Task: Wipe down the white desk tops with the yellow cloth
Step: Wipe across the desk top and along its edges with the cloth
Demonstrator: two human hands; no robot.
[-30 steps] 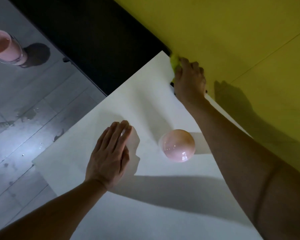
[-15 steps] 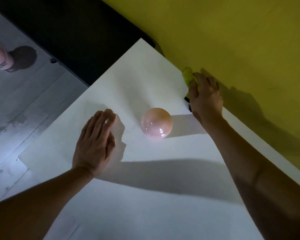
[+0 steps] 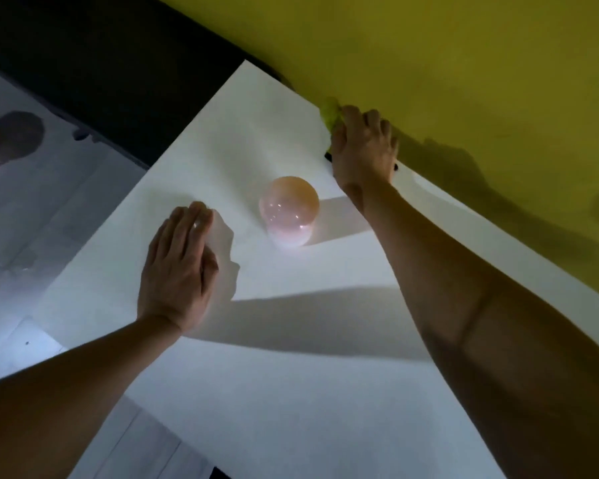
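At the far left we see a grey tiled floor (image 3: 32, 209). On the flat white desk top (image 3: 291, 375) our left hand (image 3: 179, 267) lies palm down, fingers straight and together, holding nothing. Just right of it stands a glossy pink dome-shaped object (image 3: 288, 210). Further right, at the desk's far edge against the yellow wall (image 3: 429, 46), our right hand (image 3: 363, 150) curls over the crumpled yellow cloth (image 3: 331, 114), pressing it down there.
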